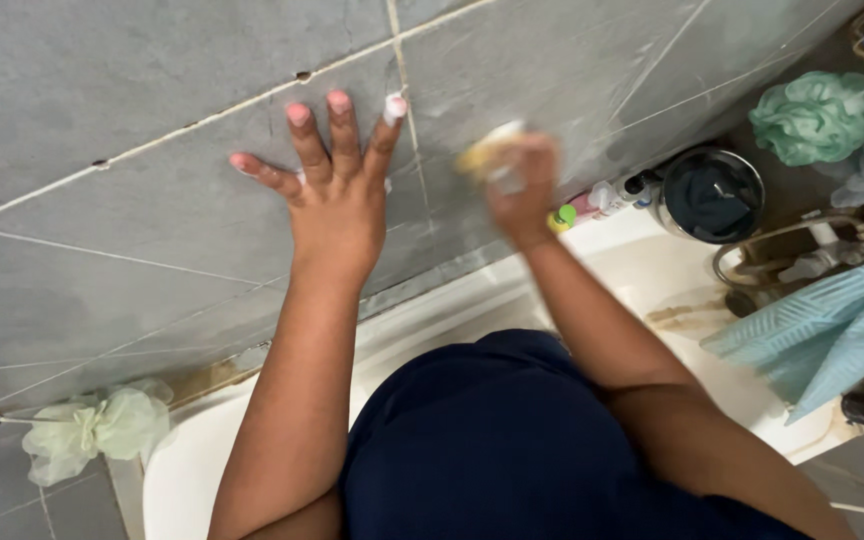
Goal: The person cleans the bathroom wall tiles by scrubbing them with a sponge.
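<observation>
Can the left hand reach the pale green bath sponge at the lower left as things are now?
Probably yes: the left hand lies flat on the grey tiled wall, holding nothing, and nothing blocks the way to the pale green bath sponge.

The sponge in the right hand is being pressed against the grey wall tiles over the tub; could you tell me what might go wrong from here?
1. The left hand lies flat on the grey tiles; if they are wet, it may slip.
2. The right hand with the yellow sponge is close above the small bottles on the tub edge; a wide stroke could knock them in.
</observation>
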